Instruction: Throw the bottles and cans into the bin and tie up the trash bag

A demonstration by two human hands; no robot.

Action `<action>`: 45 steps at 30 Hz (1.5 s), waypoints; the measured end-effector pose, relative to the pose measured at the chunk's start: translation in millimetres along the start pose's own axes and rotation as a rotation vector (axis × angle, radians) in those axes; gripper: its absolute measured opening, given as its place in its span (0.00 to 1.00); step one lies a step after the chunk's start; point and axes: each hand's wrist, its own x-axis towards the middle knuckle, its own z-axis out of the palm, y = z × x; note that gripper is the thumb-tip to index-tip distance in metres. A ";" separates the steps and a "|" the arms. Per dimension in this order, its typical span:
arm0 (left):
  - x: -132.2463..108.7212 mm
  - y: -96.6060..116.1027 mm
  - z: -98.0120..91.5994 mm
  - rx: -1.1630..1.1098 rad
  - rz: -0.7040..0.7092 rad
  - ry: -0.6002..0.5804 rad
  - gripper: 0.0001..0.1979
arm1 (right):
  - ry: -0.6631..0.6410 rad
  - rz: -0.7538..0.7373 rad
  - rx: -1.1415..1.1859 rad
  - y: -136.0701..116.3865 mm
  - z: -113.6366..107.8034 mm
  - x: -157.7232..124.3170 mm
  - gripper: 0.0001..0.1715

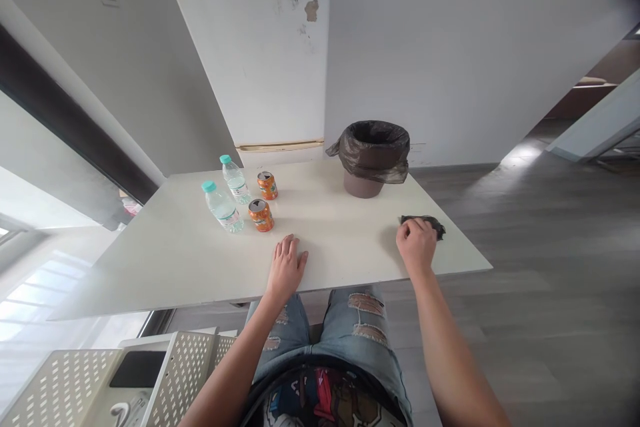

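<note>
**Right hand (417,243) curled over a crumpled black plastic bundle (439,229), left hand (287,263) lying loose**

From my remote seat I look down on a smooth white table (325,247). The bundle lies towards its right edge, with the right hand's fingers bent over it. They hide too much for me to tell whether they grip it or merely press it down; some plastic pokes out on the far side and to the right. The left hand is released, palm down by the near edge, grasping nothing. I judge that it simply takes the arm's weight.

Farther off on the right stands a round brown plastic bin (363,187), lined with a thin black plastic bag (374,161). The bag's edge is turned down outside the rim, probably so that it cannot slip inwards.

On the left, a near clear plastic bottle with a teal cap (223,209) and a far matching bottle (236,181) stand upright beside a near orange metal can (261,216) and a far orange can (267,186). I read that close grouping as keeping them within the left hand's easy reach.
</note>
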 end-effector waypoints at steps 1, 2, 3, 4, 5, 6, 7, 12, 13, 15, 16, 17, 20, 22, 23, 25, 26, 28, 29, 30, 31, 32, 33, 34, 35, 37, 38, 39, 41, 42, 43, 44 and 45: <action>-0.1 -0.1 0.1 -0.001 0.002 0.004 0.16 | -0.045 -0.079 0.031 -1.5 -0.6 -1.0 0.17; -0.2 -0.2 0.2 -0.001 0.006 0.007 0.16 | -0.096 -0.160 0.061 -3.4 -0.8 -2.1 0.16; -0.4 -0.3 0.3 0.000 0.009 0.009 0.16 | -0.141 -0.229 0.086 -5.5 -0.8 -3.2 0.15; -0.5 -0.4 0.3 0.000 0.012 0.010 0.16 | -0.173 -0.280 0.102 -7.6 -0.8 -4.1 0.14; -0.6 -0.5 0.2 0.000 0.013 0.011 0.16 | -0.190 -0.314 0.111 -9.5 -1.0 -4.6 0.14; -0.7 -0.5 0.1 -0.001 0.011 0.011 0.16 | -0.191 -0.330 0.111 -10.8 -1.5 -4.9 0.14; -0.7 -0.4 0.0 -0.001 0.007 0.011 0.16 | -0.176 -0.326 0.105 -11.5 -2.1 -4.8 0.14; -0.9 0.6 -0.9 -0.004 -0.003 0.008 0.17 | 0.087 0.051 -0.078 -7.5 -1.1 -3.1 0.19; -1.0 0.9 -1.1 -0.005 -0.004 0.005 0.17 | 0.111 0.134 -0.123 -6.3 0.7 -3.2 0.20; -1.1 1.4 -1.4 -0.007 -0.007 -0.002 0.17 | 0.075 0.207 -0.176 -4.7 4.9 -3.6 0.21; -1.1 1.6 -1.5 -0.008 -0.010 -0.006 0.17 | 0.040 0.208 -0.185 -4.3 6.8 -3.9 0.22; -1.2 1.7 -1.6 -0.009 -0.013 -0.010 0.17 | 0.006 0.192 -0.185 -4.1 8.3 -4.1 0.22; -1.3 1.8 -1.6 -0.008 -0.015 -0.017 0.17 | -0.051 0.100 -0.150 -4.6 9.5 -4.1 0.23; -1.3 1.7 -1.6 -0.005 -0.010 -0.014 0.17 | -0.060 0.056 -0.123 -4.9 8.5 -3.8 0.22; -1.3 1.6 -1.5 -0.004 -0.008 -0.011 0.17 | -0.058 0.046 -0.115 -5.0 7.9 -3.7 0.21; -1.4 1.6 -1.6 -0.004 -0.006 -0.011 0.17 | -0.046 0.046 -0.105 -5.0 7.2 -3.7 0.21; -1.5 1.5 -1.6 -0.005 -0.006 -0.012 0.17 | -0.040 0.046 -0.100 -4.9 7.1 -3.7 0.21; -1.8 1.4 -1.4 -0.004 -0.006 -0.015 0.17 | -0.033 0.041 -0.088 -5.2 7.1 -4.0 0.21; -2.0 1.3 -1.3 -0.004 -0.005 -0.015 0.17 | -0.030 0.040 -0.082 -5.5 7.1 -4.1 0.21; -2.2 1.2 -1.2 -0.004 -0.005 -0.013 0.17 | -0.028 0.040 -0.076 -5.9 6.9 -4.2 0.21; -2.3 1.1 -1.1 -0.004 -0.004 -0.012 0.17 | -0.028 0.041 -0.071 -6.5 6.5 -4.2 0.21; -2.4 1.1 -1.0 -0.003 -0.004 -0.011 0.17 | -0.028 0.044 -0.068 -7.1 5.9 -4.1 0.21; -2.4 1.0 -1.0 -0.003 -0.005 -0.012 0.17 | -0.028 0.049 -0.065 -7.5 5.3 -4.0 0.21; -2.3 1.1 -1.1 -0.003 -0.005 -0.014 0.17 | -0.024 0.057 -0.061 -7.9 4.6 -3.9 0.21; -2.2 1.2 -1.2 -0.003 -0.006 -0.015 0.17 | -0.012 0.063 -0.053 -8.1 3.9 -3.7 0.21; -1.8 1.4 -1.6 0.003 -0.005 -0.020 0.17 | 0.035 0.064 -0.028 -8.3 2.8 -3.1 0.21; -1.7 1.6 -1.8 0.007 -0.004 -0.021 0.17 | 0.065 0.056 -0.010 -8.7 2.4 -2.4 0.20; -1.5 1.7 -1.9 0.011 -0.003 -0.022 0.17 | 0.092 0.044 0.010 -9.5 2.0 -1.2 0.20; -1.5 1.9 -1.7 0.017 -0.002 -0.021 0.17 | 0.133 0.023 0.052 -13.7 0.2 4.4 0.19; -1.6 1.9 -1.5 0.019 -0.003 -0.020 0.17 | 0.144 0.016 0.070 -17.4 -1.9 9.5 0.18; -1.7 2.0 -1.2 0.019 -0.004 -0.019 0.17 | 0.154 0.011 0.085 -22.4 -5.1 16.7 0.18; -1.8 2.0 -0.9 0.019 -0.005 -0.018 0.17 | 0.163 0.007 0.096 -28.5 -9.9 26.2 0.19; -1.9 2.0 -0.6 0.017 -0.006 -0.015 0.17 | 0.173 0.004 0.104 -35.7 -16.1 37.9 0.19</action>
